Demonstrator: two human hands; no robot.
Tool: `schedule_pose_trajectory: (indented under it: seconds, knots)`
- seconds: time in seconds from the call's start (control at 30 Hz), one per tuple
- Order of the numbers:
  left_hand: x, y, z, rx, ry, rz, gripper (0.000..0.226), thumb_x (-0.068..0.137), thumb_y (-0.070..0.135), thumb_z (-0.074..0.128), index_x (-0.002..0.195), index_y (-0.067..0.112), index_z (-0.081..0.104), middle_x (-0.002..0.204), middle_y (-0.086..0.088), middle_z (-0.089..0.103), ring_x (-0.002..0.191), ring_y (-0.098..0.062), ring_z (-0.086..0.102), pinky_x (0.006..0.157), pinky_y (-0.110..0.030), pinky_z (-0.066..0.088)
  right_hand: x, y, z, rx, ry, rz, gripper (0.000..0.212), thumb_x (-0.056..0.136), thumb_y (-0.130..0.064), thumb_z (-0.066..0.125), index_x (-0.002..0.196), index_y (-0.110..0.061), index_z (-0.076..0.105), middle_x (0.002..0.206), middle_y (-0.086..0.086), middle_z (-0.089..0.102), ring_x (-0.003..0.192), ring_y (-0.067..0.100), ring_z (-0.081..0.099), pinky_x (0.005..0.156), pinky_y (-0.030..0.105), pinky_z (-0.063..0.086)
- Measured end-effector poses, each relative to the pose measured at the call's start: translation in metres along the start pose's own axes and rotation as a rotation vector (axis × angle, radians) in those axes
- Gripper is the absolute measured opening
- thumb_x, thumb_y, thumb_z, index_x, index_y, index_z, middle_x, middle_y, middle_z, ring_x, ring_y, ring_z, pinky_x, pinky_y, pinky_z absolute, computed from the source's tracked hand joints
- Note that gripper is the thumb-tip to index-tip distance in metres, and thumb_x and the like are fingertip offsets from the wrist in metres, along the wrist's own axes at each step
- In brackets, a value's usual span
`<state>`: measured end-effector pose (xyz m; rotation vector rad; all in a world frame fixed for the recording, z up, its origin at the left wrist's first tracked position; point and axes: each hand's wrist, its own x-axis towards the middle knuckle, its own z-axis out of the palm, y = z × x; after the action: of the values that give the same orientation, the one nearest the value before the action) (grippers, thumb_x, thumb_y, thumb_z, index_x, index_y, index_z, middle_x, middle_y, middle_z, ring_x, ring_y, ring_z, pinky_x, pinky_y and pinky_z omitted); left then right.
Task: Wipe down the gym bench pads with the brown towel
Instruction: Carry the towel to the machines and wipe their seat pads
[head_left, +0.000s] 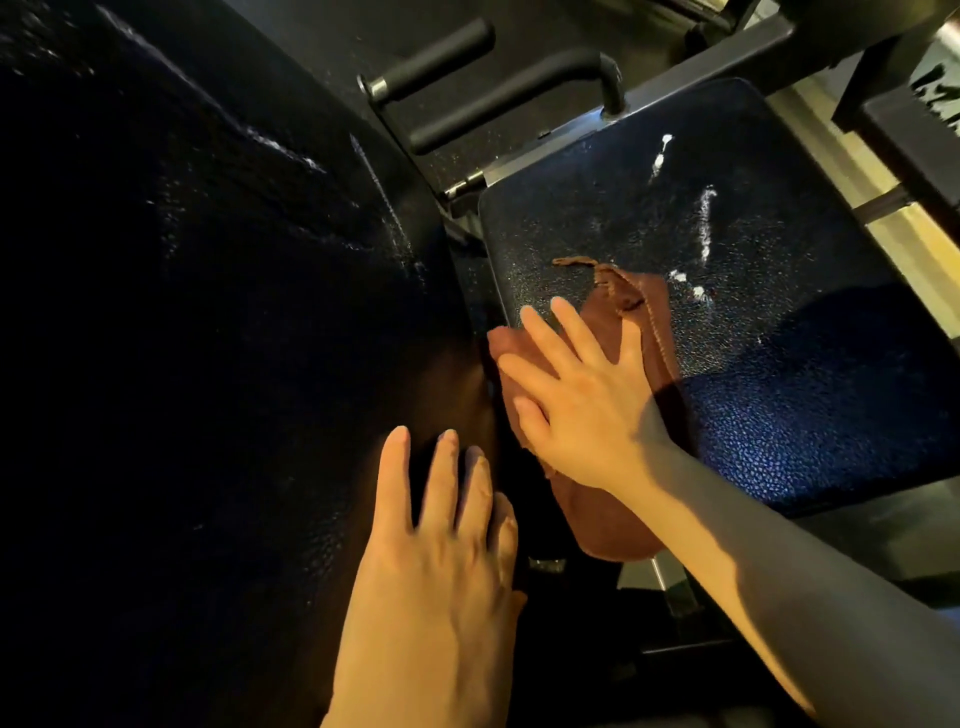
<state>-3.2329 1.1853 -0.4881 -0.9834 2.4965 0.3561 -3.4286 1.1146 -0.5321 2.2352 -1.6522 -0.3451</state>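
Now the brown towel lies under the right hand's flat, spread fingers.

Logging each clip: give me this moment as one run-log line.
stage: wiping seat pad | right hand: flat on brown towel | left hand: flat on back pad | white streaks left

No readable text, label, brand, number or sign anywhere in view. Only pebbled grain and white streaks of glare on the seat pad, right of the gap between the pads. Nothing printed on the larger back pad left of that gap, nor on the brown towel.
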Motion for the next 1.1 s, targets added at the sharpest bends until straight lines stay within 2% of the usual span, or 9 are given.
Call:
schedule_pose_trajectory:
  seconds: [0.17, 0.33, 0.47, 0.53, 0.67, 0.73, 0.87, 0.97, 1.1]
  knots:
    - [0.0, 0.001, 0.0, -0.011, 0.014, -0.01, 0.072, 0.102, 0.059, 0.014, 0.154, 0.019, -0.017, 0.158, -0.018, -0.03, 0.14, -0.043, -0.037, 0.075, -0.063, -0.043, -0.006, -0.008, -0.004, -0.004, -0.041, 0.083, 0.054, 0.087, -0.043, 0.041, 0.137, -0.032, 0.056, 0.158, 0.007, 0.033, 0.147, 0.031, 0.024, 0.101, 0.069, 0.022]
    - [-0.002, 0.001, -0.003, -0.013, -0.004, 0.004, 0.07, 0.103, 0.057, 0.013, 0.154, 0.018, -0.017, 0.157, -0.02, -0.031, 0.139, -0.044, -0.037, 0.076, -0.064, -0.042, -0.059, -0.014, -0.006, 0.04, -0.139, 0.068, 0.065, 0.087, -0.045, 0.048, 0.148, -0.026, 0.039, 0.164, 0.008, 0.013, 0.15, 0.04, 0.0, 0.095, 0.083, 0.023]
    - [0.0, 0.001, -0.006, -0.04, -0.016, 0.031, 0.069, 0.105, 0.053, 0.015, 0.155, 0.016, -0.014, 0.158, -0.022, -0.028, 0.14, -0.046, -0.034, 0.074, -0.063, -0.041, -0.043, -0.019, -0.009, 0.014, -0.2, 0.173, 0.072, 0.084, -0.048, 0.052, 0.15, -0.027, 0.035, 0.164, 0.009, 0.012, 0.149, 0.042, 0.003, 0.09, 0.086, 0.019]
    - [0.002, -0.001, -0.007, -0.054, -0.03, 0.045, 0.067, 0.106, 0.05, 0.015, 0.156, 0.013, -0.012, 0.158, -0.023, -0.027, 0.141, -0.047, -0.032, 0.074, -0.063, -0.04, -0.016, -0.018, -0.012, -0.016, -0.158, 0.247, 0.068, 0.088, -0.049, 0.045, 0.152, -0.029, 0.033, 0.165, 0.008, 0.01, 0.15, 0.038, 0.004, 0.091, 0.083, 0.014]
    - [0.001, -0.002, -0.006, -0.043, -0.031, 0.057, 0.067, 0.106, 0.049, 0.015, 0.155, 0.012, -0.012, 0.159, -0.023, -0.025, 0.141, -0.046, -0.032, 0.074, -0.062, -0.04, 0.031, -0.005, -0.018, -0.066, -0.234, 0.342, 0.067, 0.099, -0.056, 0.023, 0.157, -0.033, -0.001, 0.164, 0.004, -0.019, 0.149, 0.032, -0.019, 0.102, 0.078, 0.008]
    - [0.001, -0.002, -0.004, -0.044, -0.017, 0.047, 0.067, 0.106, 0.05, 0.015, 0.156, 0.012, -0.011, 0.159, -0.023, -0.024, 0.141, -0.046, -0.031, 0.075, -0.062, -0.041, 0.03, -0.006, -0.018, -0.068, -0.226, 0.325, 0.067, 0.099, -0.057, 0.021, 0.158, -0.03, 0.003, 0.165, 0.005, -0.014, 0.15, 0.032, -0.014, 0.102, 0.077, 0.01]
    - [0.0, 0.0, -0.006, -0.053, 0.003, 0.017, 0.068, 0.105, 0.053, 0.015, 0.156, 0.016, -0.011, 0.161, -0.019, -0.023, 0.143, -0.043, -0.031, 0.074, -0.061, -0.041, -0.015, -0.006, -0.02, -0.015, -0.192, 0.211, 0.068, 0.093, -0.057, 0.028, 0.152, -0.024, 0.035, 0.165, 0.005, 0.014, 0.151, 0.034, 0.011, 0.098, 0.078, 0.022]
    - [0.001, 0.006, -0.008, -0.081, 0.011, -0.019, 0.067, 0.105, 0.053, 0.016, 0.156, 0.02, -0.011, 0.162, -0.017, -0.022, 0.143, -0.044, -0.032, 0.075, -0.064, -0.041, -0.053, 0.005, -0.029, -0.02, -0.201, 0.149, 0.065, 0.092, -0.058, 0.033, 0.149, -0.027, 0.041, 0.163, 0.003, 0.023, 0.147, 0.04, 0.018, 0.094, 0.08, 0.028]
    - [0.006, 0.027, -0.006, -0.145, 0.043, -0.049, 0.065, 0.105, 0.055, 0.016, 0.156, 0.025, -0.01, 0.162, -0.013, -0.024, 0.146, -0.042, -0.027, 0.09, -0.069, -0.035, -0.079, 0.039, -0.05, -0.1, -0.206, 0.337, 0.064, 0.093, -0.061, 0.028, 0.149, -0.031, 0.039, 0.162, 0.003, 0.022, 0.146, 0.043, 0.015, 0.095, 0.08, 0.025]
